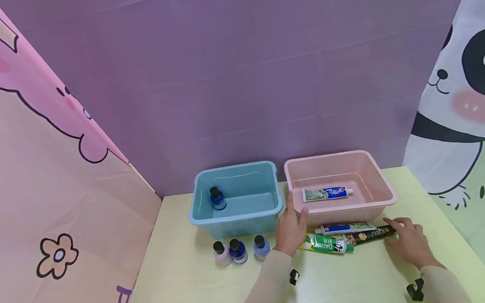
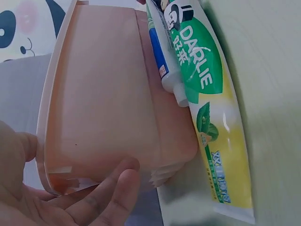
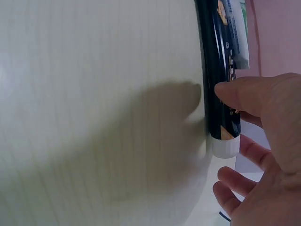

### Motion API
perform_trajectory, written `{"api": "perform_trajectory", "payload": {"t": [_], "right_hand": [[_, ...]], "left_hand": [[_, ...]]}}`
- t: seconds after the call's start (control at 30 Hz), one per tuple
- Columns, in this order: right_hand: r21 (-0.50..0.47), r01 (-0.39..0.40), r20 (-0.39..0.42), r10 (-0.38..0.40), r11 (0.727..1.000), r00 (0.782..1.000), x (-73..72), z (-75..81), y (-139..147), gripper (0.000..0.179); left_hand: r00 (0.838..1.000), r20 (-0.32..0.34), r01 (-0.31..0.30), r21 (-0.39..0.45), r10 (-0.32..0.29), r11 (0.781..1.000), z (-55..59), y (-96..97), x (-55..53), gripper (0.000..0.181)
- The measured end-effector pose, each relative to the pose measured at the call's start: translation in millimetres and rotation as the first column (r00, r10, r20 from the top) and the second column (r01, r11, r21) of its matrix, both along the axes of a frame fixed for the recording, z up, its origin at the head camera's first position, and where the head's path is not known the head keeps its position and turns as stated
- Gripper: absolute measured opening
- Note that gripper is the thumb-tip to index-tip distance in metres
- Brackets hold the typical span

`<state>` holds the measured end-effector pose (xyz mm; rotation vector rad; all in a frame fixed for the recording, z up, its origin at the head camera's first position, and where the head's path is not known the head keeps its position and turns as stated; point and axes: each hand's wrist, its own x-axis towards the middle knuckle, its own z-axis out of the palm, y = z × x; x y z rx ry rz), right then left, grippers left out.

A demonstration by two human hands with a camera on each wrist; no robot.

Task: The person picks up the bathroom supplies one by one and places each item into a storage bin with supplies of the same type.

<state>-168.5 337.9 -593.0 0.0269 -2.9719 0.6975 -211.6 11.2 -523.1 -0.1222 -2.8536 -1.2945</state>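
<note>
My left hand (image 1: 291,229) grips the front left corner of a pink plastic bin (image 1: 342,216), thumb at the rim and fingers along the side. Inside that bin lies a blue, white and green toothpaste tube (image 1: 327,193). My right hand (image 1: 410,243) pinches a black toothpaste tube (image 3: 218,70) near its white cap, between thumb and index finger; the tube still lies against the table. Beside it, in front of the bin, are a green and yellow Darlie toothpaste tube (image 2: 207,94) and a blue and white toothpaste tube (image 1: 346,228).
Left of the pink bin stands a blue bin (image 1: 240,225) holding one dark blue bottle (image 1: 218,199). Before it on the table (image 1: 192,284) stand a pale bottle (image 1: 222,254), a dark blue bottle (image 1: 238,252) and a light blue bottle (image 1: 261,248). A purple cloth wall (image 1: 238,87) rises behind.
</note>
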Motion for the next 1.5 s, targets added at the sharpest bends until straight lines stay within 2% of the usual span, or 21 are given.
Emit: {"api": "perform_trajectory", "payload": {"t": [0.37, 0.8, 1.0, 1.2, 1.4, 1.5], "right_hand": [[-0.01, 0.006, 0.038, -0.006, 1.0, 0.999, 1.9, -5.5, 15, 0.045], [-0.011, -0.04, 0.051, 0.041, 0.999, 0.998, 7.5, -7.7, 25, 0.034], [-0.097, -0.061, 0.051, 0.067, 0.993, 0.996, 14.8, -6.5, 27, 0.028], [-0.249, 0.007, 0.13, 0.026, 0.968, 0.991, 24.0, 1.4, 21, 0.03], [-0.407, 0.105, 0.205, -0.021, 0.907, 0.979, 23.7, 1.4, 18, 0.039], [-0.449, 0.162, 0.259, -0.046, 0.879, 0.965, 20.6, 1.1, 19, 0.048]], "left_hand": [[1.0, 0.025, -0.016, 0.03, 0.015, 0.999, -8.3, 1.2, -0.8, 0.069], [0.999, 0.024, -0.023, 0.043, 0.022, 0.999, -12.9, 3.3, 0.6, 0.069], [1.0, 0.01, -0.017, 0.054, 0.016, 0.998, -15.2, 2.9, 1.2, 0.068], [1.0, 0.022, -0.021, 0.05, 0.02, 0.999, -16.8, 2.9, 1.2, 0.068], [0.999, 0.028, -0.017, 0.055, 0.016, 0.998, -18.0, 2.8, 1.1, 0.068], [1.0, 0.028, -0.016, 0.057, 0.014, 0.998, -18.5, 3.0, 0.7, 0.068]]}}
